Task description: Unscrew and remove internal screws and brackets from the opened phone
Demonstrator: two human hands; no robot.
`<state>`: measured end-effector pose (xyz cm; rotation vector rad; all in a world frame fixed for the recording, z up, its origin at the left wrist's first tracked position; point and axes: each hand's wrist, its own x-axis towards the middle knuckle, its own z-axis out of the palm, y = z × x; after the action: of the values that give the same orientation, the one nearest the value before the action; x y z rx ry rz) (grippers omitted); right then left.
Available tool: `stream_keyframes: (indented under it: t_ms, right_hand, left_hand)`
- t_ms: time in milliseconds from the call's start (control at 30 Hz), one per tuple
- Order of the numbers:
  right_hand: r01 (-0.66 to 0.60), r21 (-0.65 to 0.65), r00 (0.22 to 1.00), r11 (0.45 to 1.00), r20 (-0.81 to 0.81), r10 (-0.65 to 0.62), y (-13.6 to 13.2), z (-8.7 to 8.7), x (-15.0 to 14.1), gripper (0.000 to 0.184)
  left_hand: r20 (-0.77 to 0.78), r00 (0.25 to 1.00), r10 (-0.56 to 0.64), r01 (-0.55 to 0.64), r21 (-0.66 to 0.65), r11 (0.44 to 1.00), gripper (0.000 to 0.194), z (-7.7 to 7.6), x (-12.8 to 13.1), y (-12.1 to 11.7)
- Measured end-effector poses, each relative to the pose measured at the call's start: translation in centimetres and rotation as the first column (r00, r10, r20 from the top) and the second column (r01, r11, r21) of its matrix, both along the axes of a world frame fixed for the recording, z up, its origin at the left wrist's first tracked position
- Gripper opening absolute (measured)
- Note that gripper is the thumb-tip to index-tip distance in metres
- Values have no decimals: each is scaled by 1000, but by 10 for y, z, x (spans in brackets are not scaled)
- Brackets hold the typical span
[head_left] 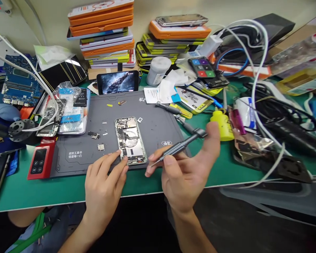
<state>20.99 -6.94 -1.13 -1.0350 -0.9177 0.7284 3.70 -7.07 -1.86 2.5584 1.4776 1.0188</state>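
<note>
An opened phone housing (pixel 133 138) lies on a dark grey work mat (pixel 76 119), its inner parts and a round coil showing. My left hand (pixel 105 179) rests at its lower left corner, fingers stretched out and fingertips touching the edge. To the right of the phone, my right hand (pixel 184 172) is closed around a slim grey screwdriver (pixel 180 146). The screwdriver slants, its thin tip pointing down and left, clear of the phone. Small loose parts lie left of the phone, among them a metal piece (pixel 101 147) and a dark module (pixel 94 135). A SIM tray (pixel 139 119) is by its upper right corner.
A lit phone (pixel 117 82) leans at the mat's back edge. Stacked orange cases (pixel 101 21) stand behind. A red device (pixel 40 160) sits at the mat's left corner. More screwdrivers (pixel 168 107), a yellow bottle (pixel 223 125) and white cables (pixel 263 45) crowd the right.
</note>
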Motion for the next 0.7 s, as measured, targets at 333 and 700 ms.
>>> stream_keyframes:
  t_ms: [333, 700]
  right_hand:
    - [-137, -222, 991, 965, -20, 136, 0, -1, 2, 59]
    - [-262, -223, 965, 939, -71, 253, -3, 0, 0, 71]
  left_hand:
    - [-10, 1000, 25, -25, 11, 1000, 21, 0, 1, 0]
    - [-13, 1000, 15, -15, 13, 1000, 23, 0, 0, 0]
